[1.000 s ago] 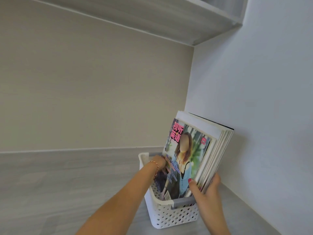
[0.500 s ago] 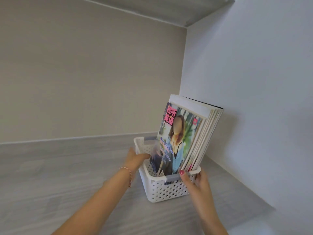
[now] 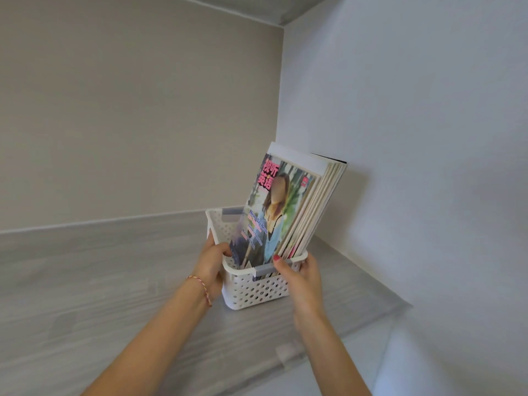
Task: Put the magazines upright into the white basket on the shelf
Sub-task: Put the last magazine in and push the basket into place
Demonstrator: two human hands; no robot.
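A white perforated basket [image 3: 254, 290] stands on the grey shelf near the right wall. Several magazines [image 3: 288, 207] stand in it, leaning to the right; the front cover shows a person and pink characters. My left hand [image 3: 211, 262] grips the basket's left rim, fingers curled over the edge. My right hand [image 3: 300, 277] holds the basket's front right corner, thumb on the grey handle strip at the rim.
The grey wood-grain shelf [image 3: 100, 281] stretches left of the basket. A beige back panel [image 3: 128, 110] and a white side wall [image 3: 414, 138] close the corner. The shelf's front edge [image 3: 314, 355] runs at the lower right. Another shelf is overhead.
My left hand moved from the front magazine cover to the basket's left rim. My right hand dropped from the magazine edges to the basket's front corner. The view tilted down.
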